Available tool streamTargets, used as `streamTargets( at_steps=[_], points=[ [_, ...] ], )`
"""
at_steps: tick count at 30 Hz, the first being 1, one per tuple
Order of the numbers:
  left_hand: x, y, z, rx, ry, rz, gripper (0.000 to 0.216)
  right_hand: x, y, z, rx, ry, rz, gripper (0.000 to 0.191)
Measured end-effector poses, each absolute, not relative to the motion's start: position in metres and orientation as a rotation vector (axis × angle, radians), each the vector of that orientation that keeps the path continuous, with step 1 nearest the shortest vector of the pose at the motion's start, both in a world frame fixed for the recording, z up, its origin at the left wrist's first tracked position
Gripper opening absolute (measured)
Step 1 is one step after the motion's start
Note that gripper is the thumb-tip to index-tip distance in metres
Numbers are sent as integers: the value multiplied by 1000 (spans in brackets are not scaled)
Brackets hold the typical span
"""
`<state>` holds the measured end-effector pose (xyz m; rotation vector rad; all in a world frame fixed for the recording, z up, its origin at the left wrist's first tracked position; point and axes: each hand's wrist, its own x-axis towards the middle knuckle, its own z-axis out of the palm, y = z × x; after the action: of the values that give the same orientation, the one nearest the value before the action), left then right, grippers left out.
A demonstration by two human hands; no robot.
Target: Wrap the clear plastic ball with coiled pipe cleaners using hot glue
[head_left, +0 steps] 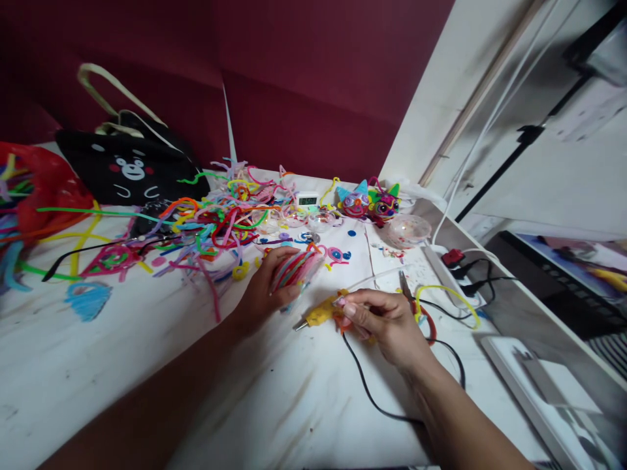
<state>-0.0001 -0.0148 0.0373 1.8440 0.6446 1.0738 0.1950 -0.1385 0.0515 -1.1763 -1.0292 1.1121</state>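
My left hand (268,292) is wrapped around a rounded craft piece (295,269) covered in pink, red and blue pipe cleaners. Its far side shows past my fingers. Between the thumb and forefinger of my right hand (386,321) is a small pinkish-white piece (339,301), too small to name. Just below that pinch lies a yellow hot glue gun (321,312), its metal nozzle pointing left and its rear part hidden by my right hand. Scissors (405,287) with orange-red handles lie just beyond the right hand.
Loose pipe cleaners (230,215) are heaped at the back, near a black bag (127,163). Two cat-faced figures (385,202), a small digital clock (307,200) and a clear bowl (409,232) stand behind. A power strip (458,277) and cables lie right; a black cord (365,385) crosses the front.
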Motion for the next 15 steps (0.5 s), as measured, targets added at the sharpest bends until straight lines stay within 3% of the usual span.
streamTargets(
  at_steps=[8, 15],
  points=[
    [-4, -12, 38, 2541, 836, 1274, 59, 195, -131, 57, -1227, -969, 1032, 30],
    [3, -2, 10, 2921, 774, 978, 65, 194, -130, 55, -1268, -1022, 1053, 36]
  ],
)
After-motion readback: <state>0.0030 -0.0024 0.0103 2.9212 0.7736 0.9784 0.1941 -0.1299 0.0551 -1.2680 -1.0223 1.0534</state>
